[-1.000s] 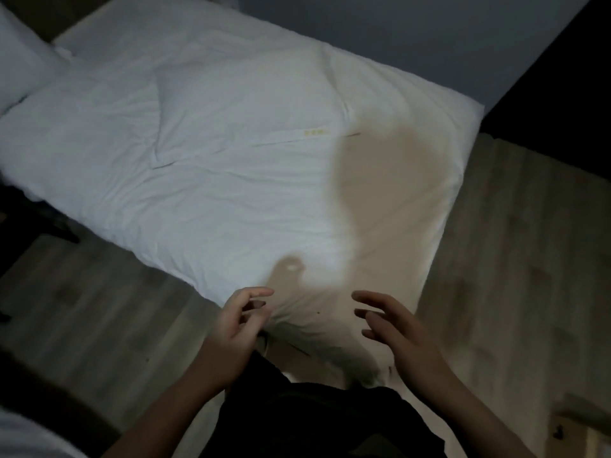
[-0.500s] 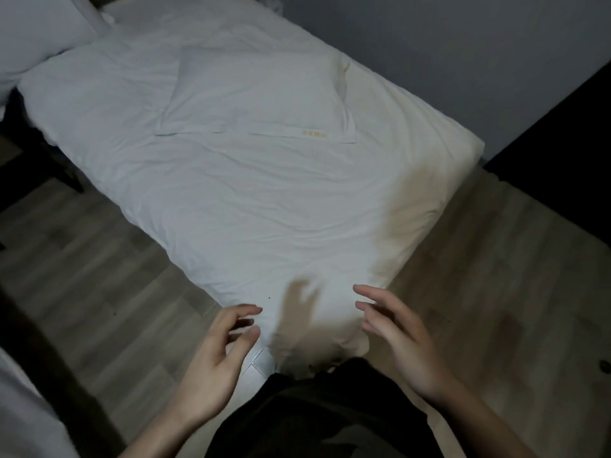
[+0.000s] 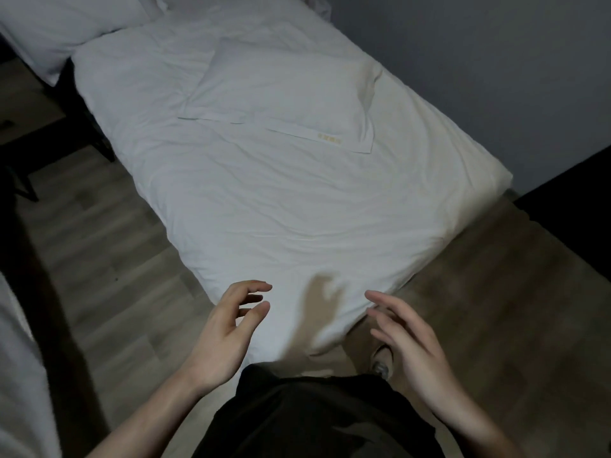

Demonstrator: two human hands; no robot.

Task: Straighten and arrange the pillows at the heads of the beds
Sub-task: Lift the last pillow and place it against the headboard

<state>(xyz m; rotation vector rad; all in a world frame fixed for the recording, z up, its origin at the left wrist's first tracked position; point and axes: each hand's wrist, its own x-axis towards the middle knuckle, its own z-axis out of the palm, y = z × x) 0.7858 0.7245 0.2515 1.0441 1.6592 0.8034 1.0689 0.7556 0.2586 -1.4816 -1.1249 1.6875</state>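
Note:
A white pillow (image 3: pixel 284 94) with a small yellow label on its flap lies flat in the middle of a white bed (image 3: pixel 264 200), askew to the bed's edges. A second white pillow (image 3: pixel 62 24) sits at the top left, at the far end. My left hand (image 3: pixel 228 332) hovers just off the bed's near corner, fingers loosely curled and holding nothing. My right hand (image 3: pixel 406 338) hovers beside the same corner with fingers spread, empty. Neither hand touches the bedding.
Wood-look floor (image 3: pixel 109 259) runs along the bed's left side and to the right. A grey wall (image 3: pixel 479 61) borders the bed's far side. Another bed's white edge (image 3: pixel 20 375) shows at the lower left, with a dark gap beside it.
The view has swung so the bed and pillow sit further right and lower in frame. Both hands stay raised and empty near the bed's corner.

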